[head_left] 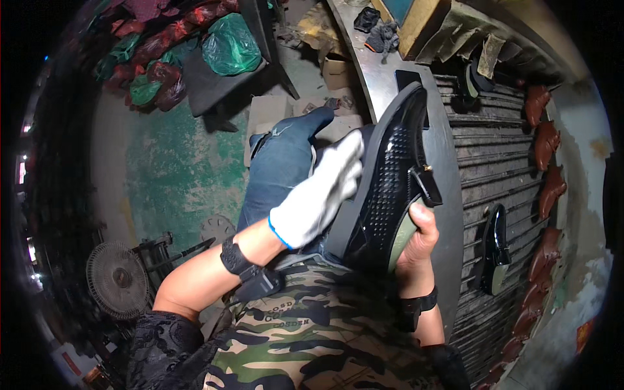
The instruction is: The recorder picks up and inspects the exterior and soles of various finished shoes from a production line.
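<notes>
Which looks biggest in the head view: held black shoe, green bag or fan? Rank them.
1. held black shoe, in the right hand, though nearness inflates it.
2. green bag and fan look alike; unranked.

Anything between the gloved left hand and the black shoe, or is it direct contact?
Nothing visible in the way. The left hand, in a white glove, lies flat against the sole side of the black shoe. The bare right hand grips the shoe at its opening from the other side. No cloth or tool shows between hand and shoe.
</notes>
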### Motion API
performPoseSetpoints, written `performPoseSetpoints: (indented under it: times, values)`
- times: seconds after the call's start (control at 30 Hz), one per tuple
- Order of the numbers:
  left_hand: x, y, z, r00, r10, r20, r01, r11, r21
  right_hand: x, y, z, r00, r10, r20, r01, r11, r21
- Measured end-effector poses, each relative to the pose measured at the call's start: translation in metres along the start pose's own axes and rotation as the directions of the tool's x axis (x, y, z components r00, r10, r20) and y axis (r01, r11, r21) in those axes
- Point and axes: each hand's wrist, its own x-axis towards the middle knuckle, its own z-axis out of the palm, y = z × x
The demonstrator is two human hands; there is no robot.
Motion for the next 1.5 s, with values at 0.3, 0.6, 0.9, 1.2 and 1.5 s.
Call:
performPoseSetpoints:
  times: [0.3,0.6,0.9,1.2,1.5]
  values:
    - [-0.003,-0.033,-0.016,0.986,-0.100,0.133,0.064,0.965,0.253,0.009,-0.009,-0.001,0.995,-0.103,0.003,0.101,0.967,-0.236]
    - [0.038,0.009,-0.024,0.918,0.288,0.273,-0.397,0.639,0.659,0.017,-0.007,-0.001,0.961,-0.183,0.206,0.263,0.830,-0.492]
    - [0.048,0.025,-0.033,0.957,-0.044,0.288,-0.263,0.298,0.918,0.011,-0.038,-0.009,0.973,-0.231,0.004,0.219,0.918,-0.330]
    - [-0.006,0.043,-0.118,0.994,-0.042,0.102,-0.041,0.720,0.693,0.037,-0.199,-0.154,0.691,-0.684,-0.233,0.191,0.484,-0.854]
    - [-0.003,0.043,-0.102,0.997,0.025,0.078,-0.064,0.831,0.553,0.027,-0.217,-0.242,0.472,-0.852,-0.228,-0.181,0.159,-0.971]
